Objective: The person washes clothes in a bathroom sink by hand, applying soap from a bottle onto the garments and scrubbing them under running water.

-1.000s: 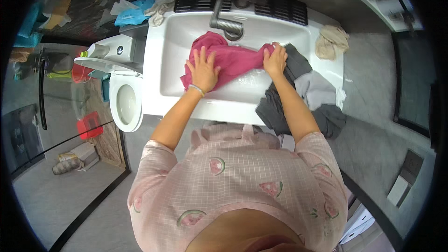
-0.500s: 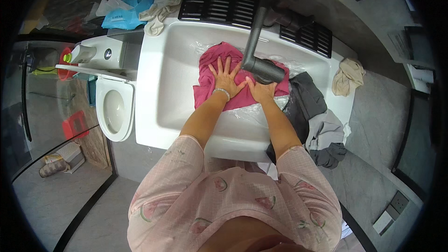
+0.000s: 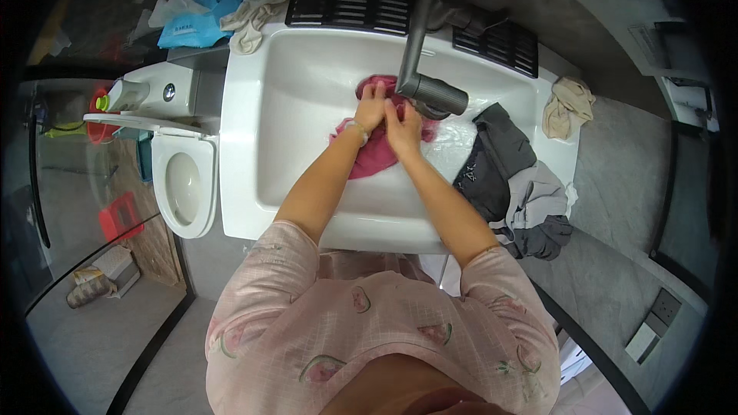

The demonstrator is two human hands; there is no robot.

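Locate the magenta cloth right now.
In the head view, the magenta cloth lies in the white sink, at the left hand and right hand, near the faucet, left of the dark grey garment.

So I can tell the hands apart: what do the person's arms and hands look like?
The left hand wears a pale bracelet at its wrist; the right hand shows none. Neither is gloved. The loose, pale pink sleeves end near the elbows and carry a fine grid and watermelon-slice prints.
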